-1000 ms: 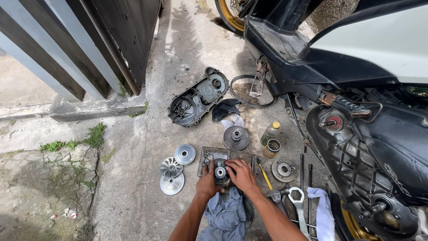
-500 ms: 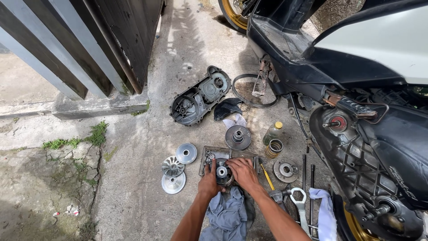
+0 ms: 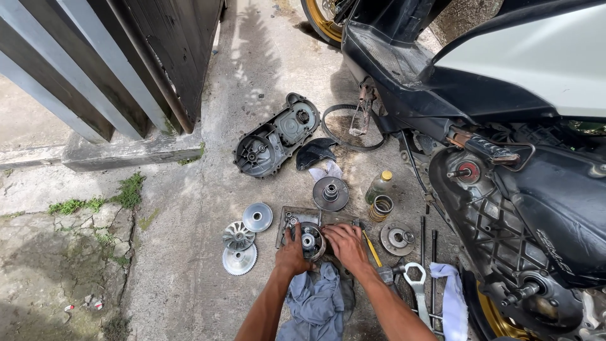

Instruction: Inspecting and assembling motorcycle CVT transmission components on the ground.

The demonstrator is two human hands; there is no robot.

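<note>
Both my hands are on a round metal clutch part (image 3: 310, 240) that rests on the concrete floor by a flat metal tray (image 3: 297, 218). My left hand (image 3: 291, 254) grips its left side. My right hand (image 3: 344, 245) covers its right side, fingers curled over the rim. A grey rag (image 3: 317, 302) lies just below the part, between my forearms.
A scooter (image 3: 492, 139) with its side opened fills the right. On the floor lie a black engine cover (image 3: 273, 139), a drive belt (image 3: 344, 126), pulley discs (image 3: 257, 216), a finned disc (image 3: 238, 235), a bell-shaped drum (image 3: 331, 192), a spring (image 3: 381, 208), a small bottle (image 3: 379, 185), wrenches (image 3: 418, 281) and a white cloth (image 3: 452, 300). A slatted gate (image 3: 107, 63) stands at the left.
The camera view has shifted slightly. My hands stay on the round metal part, with the right hand turned a little further over it.
</note>
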